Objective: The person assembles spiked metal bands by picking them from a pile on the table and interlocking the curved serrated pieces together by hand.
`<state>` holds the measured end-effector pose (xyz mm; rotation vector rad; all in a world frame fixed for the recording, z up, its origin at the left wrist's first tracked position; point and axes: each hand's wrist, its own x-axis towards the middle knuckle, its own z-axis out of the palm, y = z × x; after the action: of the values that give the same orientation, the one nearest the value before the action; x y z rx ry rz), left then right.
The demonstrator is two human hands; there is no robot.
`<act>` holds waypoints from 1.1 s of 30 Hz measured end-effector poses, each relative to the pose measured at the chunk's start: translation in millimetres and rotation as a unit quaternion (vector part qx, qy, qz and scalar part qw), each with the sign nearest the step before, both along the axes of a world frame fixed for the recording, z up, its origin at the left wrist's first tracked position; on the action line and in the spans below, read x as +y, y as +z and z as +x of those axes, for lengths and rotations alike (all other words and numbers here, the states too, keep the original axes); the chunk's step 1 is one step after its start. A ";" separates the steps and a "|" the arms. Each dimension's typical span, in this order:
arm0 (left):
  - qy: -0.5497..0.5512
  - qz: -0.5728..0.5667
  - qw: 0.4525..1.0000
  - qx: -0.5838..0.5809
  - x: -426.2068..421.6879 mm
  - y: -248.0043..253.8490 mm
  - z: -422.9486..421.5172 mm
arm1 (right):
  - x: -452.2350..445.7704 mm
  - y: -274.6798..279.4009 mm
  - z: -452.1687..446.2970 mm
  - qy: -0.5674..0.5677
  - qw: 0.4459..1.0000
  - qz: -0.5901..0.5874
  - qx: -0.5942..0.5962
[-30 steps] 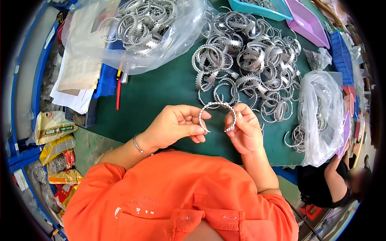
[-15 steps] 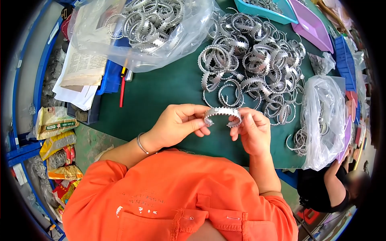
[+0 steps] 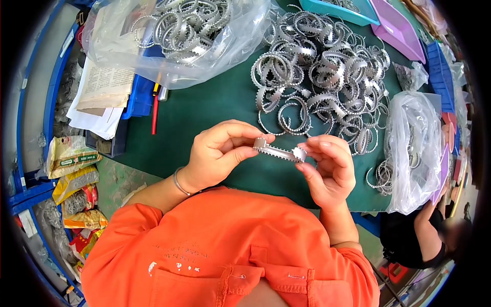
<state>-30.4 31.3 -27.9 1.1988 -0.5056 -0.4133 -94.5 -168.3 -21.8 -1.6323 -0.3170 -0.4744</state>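
Observation:
A silvery, toothed, C-shaped metal band [image 3: 279, 152] is held up in front of my chest, above the table's near edge. My left hand [image 3: 222, 149] pinches its left end between thumb and fingers. At the other end, my right hand [image 3: 331, 166] has its thumb below and its fingertips above, closed on the band. Just beyond my hands lies a heap of similar toothed metal bands [image 3: 327, 77], with some loose ones at its near side.
A clear plastic bag [image 3: 225, 64] of bands stands at the back left, and another bag [image 3: 411, 153] lies right. Teal [image 3: 340, 13] and purple trays [image 3: 396, 30] sit at the back. A red pen [image 3: 155, 115] lies near papers [image 3: 105, 84]. Another person's arm [image 3: 428, 230] shows at right.
The band has been turned in my fingers: its arch pointed away before, and now it shows more edge-on, sloping down to the right. My right hand has shifted slightly right and rolled.

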 end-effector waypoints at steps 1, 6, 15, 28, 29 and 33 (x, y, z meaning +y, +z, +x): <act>0.000 0.000 1.000 0.000 0.0 -0.8 -0.2 | 0.3 0.0 -0.5 -0.011 1.000 0.008 -0.008; 0.035 0.009 0.996 -0.081 -2.6 4.8 -1.0 | -9.9 -4.1 1.3 -0.022 0.996 -0.086 -0.005; 0.117 0.181 0.802 -0.557 13.9 79.9 40.3 | -7.6 -12.0 5.0 -0.134 0.969 -0.146 0.150; 0.034 0.231 0.864 -0.445 -15.6 29.1 34.9 | -18.1 -0.2 27.9 -0.074 0.920 -0.385 0.001; 0.013 0.245 0.876 -0.414 -17.8 24.0 29.7 | -19.2 8.5 27.0 -0.060 0.946 -0.314 -0.047; -0.021 0.279 0.905 -0.321 -12.8 3.3 22.2 | -23.2 17.4 23.5 -0.104 0.933 -0.333 0.086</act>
<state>-8.2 18.4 -24.6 1.8986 -1.0262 -0.1885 -71.0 -191.5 -4.3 -2.3732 -0.1793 -0.3974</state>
